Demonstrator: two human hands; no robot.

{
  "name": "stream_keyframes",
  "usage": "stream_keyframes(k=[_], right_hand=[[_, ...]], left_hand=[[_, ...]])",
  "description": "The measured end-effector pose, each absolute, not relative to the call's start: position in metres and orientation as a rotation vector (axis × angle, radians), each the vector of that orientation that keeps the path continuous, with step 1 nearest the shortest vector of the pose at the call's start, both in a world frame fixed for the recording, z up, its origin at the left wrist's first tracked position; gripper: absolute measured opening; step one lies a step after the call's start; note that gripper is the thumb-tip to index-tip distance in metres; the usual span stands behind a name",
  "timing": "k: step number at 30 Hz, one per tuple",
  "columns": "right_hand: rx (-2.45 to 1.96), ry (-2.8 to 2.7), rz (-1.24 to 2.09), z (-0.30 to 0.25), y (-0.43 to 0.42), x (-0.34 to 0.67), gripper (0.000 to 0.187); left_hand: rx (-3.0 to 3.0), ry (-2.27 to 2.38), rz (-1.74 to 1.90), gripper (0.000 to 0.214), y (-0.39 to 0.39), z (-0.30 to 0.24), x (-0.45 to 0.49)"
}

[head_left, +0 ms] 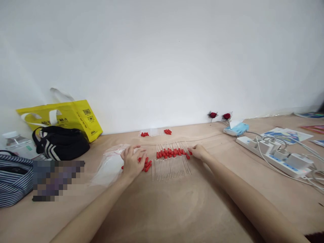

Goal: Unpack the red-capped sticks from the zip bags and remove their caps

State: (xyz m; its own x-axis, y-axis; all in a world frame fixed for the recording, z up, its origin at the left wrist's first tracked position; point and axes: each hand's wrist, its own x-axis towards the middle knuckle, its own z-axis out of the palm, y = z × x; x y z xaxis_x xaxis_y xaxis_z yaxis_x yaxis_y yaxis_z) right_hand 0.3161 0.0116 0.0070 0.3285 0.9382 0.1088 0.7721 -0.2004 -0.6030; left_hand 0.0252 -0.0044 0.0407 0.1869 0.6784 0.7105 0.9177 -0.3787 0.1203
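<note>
A row of thin clear sticks (pixel 171 165) lies side by side on the brown table (pixel 177 209), with red caps (pixel 172 153) lined up across them. My right hand (pixel 198 152) rests at the right end of that red row, its fingers curled around a red cap. My left hand (pixel 133 161) lies palm down on a loose pile of red caps (pixel 147 165), fingers bent, beside a clear plastic bag (pixel 110 165). What the left fingers hold is hidden.
Two small bags of red caps (pixel 155 132) lie by the wall. Left: a yellow bag (pixel 68 116), a black bag (pixel 60 142), a striped bag (pixel 12 180), a bottle (pixel 17 143). Right: two red roses (pixel 219 116), a tissue pack (pixel 236 128), a power strip (pixel 275 155) with cables, leaflets (pixel 288 135).
</note>
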Motion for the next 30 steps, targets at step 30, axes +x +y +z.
stream_keyframes(k=[30], right_hand=[[-1.044,-1.775,-0.190,-0.005,-0.078,0.243,0.011]], left_hand=[[-2.842,-1.476,-1.188,0.028,-0.054,0.012,0.051]])
